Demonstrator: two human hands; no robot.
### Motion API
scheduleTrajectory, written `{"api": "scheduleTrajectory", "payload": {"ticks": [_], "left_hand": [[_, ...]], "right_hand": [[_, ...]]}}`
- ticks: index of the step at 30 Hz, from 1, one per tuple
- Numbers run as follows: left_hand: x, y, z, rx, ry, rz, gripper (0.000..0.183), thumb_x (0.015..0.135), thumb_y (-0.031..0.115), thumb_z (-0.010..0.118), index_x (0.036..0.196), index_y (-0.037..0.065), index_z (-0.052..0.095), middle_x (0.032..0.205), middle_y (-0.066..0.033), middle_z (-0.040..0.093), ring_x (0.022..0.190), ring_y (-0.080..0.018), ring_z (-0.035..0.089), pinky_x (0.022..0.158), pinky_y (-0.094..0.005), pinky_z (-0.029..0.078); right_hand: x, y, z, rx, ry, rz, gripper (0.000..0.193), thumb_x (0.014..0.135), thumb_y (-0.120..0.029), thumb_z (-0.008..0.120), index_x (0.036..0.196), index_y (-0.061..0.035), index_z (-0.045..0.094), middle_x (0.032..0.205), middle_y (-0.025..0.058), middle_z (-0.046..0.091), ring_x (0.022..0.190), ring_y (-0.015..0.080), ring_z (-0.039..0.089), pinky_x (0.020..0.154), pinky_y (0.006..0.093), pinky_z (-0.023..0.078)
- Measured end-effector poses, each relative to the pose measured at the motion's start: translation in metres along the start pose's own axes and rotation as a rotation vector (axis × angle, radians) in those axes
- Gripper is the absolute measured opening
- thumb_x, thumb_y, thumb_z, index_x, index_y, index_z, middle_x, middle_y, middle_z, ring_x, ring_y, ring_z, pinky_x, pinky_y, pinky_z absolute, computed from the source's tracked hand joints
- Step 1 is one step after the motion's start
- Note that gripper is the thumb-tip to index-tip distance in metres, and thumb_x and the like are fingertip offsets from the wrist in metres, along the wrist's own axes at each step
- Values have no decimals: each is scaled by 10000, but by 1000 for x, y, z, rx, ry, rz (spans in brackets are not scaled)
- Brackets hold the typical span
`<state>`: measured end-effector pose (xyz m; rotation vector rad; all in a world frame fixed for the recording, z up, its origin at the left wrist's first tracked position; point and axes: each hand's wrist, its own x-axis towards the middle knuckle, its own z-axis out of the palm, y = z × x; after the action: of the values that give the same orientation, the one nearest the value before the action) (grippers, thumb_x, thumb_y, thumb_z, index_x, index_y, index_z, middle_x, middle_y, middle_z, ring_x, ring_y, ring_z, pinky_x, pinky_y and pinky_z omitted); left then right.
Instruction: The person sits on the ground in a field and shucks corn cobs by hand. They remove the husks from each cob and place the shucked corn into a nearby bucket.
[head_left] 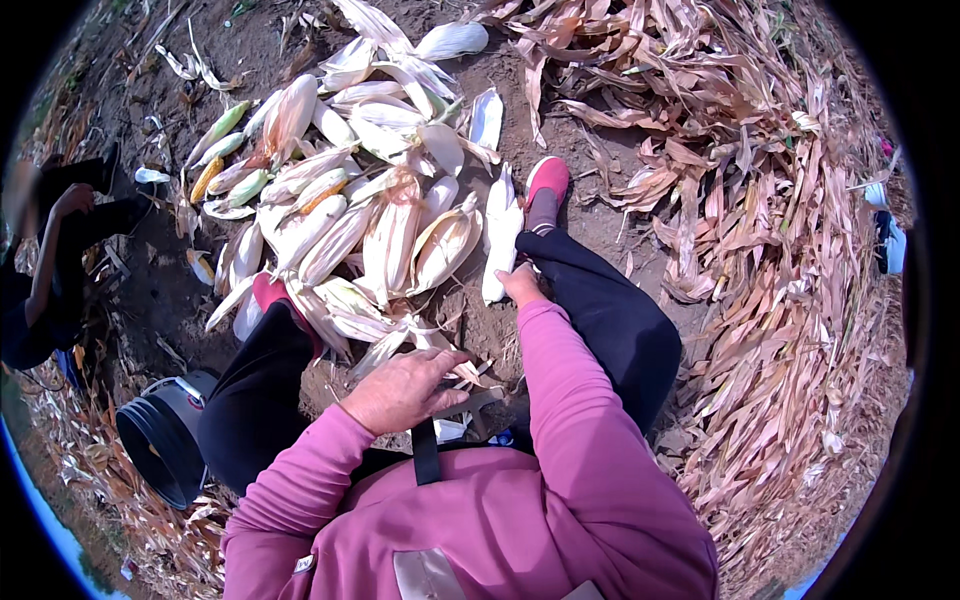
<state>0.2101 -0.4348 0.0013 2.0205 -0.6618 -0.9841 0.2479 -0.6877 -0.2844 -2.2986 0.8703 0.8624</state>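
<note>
Between my outstretched legs lies a heap of corn ears in pale dry husks (385, 235). A few ears in it show yellow or orange kernels, such as the bare-tipped corn ear (207, 180) on its left side. My right hand (523, 285) is closed round the lower end of a long white-husked corn ear (502, 225), which points away from me beside my right shin. My left hand (410, 390) is over my lap at the heap's near edge, palm down, fingers stretched out, with nothing visible in it.
A dark bucket (155, 450) lies tipped on its side by my left thigh. Dried corn stalks and leaves (760, 280) cover the ground on the right and far right. Another person (60, 250) sits at the far left. My red shoes (547, 180) flank the heap.
</note>
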Motion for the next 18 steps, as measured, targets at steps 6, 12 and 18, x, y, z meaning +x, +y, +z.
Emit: {"api": "scheduleTrajectory", "payload": {"ticks": [6, 12, 18], "left_hand": [[-1, -3, -3, -104, 22, 19, 465, 851, 290, 621, 1187, -7, 497, 1029, -233, 590, 960, -393, 580, 831, -431, 470], [6, 2, -11, -132, 130, -26, 440, 856, 233, 622, 1207, 1, 496, 1061, -209, 588, 993, -365, 579, 860, -408, 459], [22, -14, -19, -837, 682, -220, 423, 944, 234, 494, 1306, 32, 410, 1241, -71, 488, 1151, -207, 471, 950, -348, 384]], "right_hand": [[27, 12, 49, 221, 65, 50, 993, 666, -399, 770, 1372, 70, 252, 1292, 262, 477, 1185, 352, 492, 989, 381, 395], [18, -9, 40, 959, -209, -22, 708, 732, -297, 749, 1255, 41, 413, 1157, 165, 575, 1043, 263, 574, 905, 380, 450], [-94, -116, -81, 1345, -921, -400, 581, 828, -273, 670, 1274, 11, 430, 1162, 99, 567, 1053, 196, 572, 921, 348, 467]]}}
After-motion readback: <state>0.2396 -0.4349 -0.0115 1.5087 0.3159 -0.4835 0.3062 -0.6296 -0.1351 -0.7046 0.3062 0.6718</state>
